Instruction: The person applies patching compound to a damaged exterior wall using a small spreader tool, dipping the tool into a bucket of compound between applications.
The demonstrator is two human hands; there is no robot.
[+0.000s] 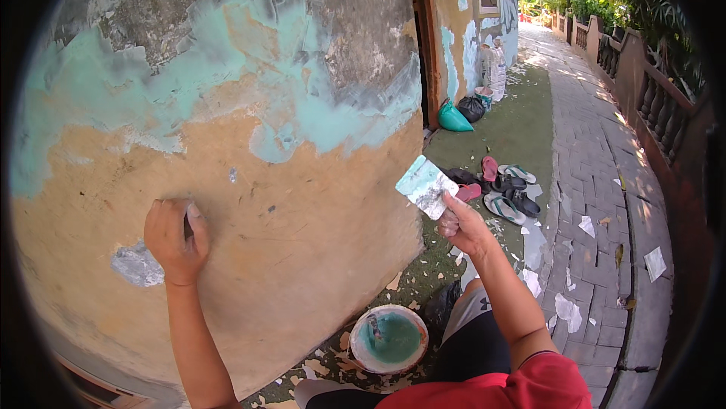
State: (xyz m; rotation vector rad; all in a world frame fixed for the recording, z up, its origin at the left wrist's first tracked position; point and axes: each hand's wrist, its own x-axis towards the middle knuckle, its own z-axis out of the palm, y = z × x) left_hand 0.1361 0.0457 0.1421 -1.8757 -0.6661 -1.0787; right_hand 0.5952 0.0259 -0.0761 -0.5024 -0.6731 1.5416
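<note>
My left hand [178, 237] is pressed against the weathered wall [287, 205], fingers curled around something small and dark that I cannot make out, just right of a grey filler patch [137, 265]. My right hand [463, 226] is held away from the wall and grips a wide putty knife [425, 185] with pale green and grey paste on its blade. The wall is peeling, with tan lower areas and pale green patches higher up. Below my arms a round white bucket [389, 339] with green paste inside sits on the ground.
Paint flakes litter the green ground by the wall. Several sandals [505, 190] lie ahead on the right. Green and black bags [461, 113] rest by a doorway. A brick path [597, 205] runs along a low railing at the right.
</note>
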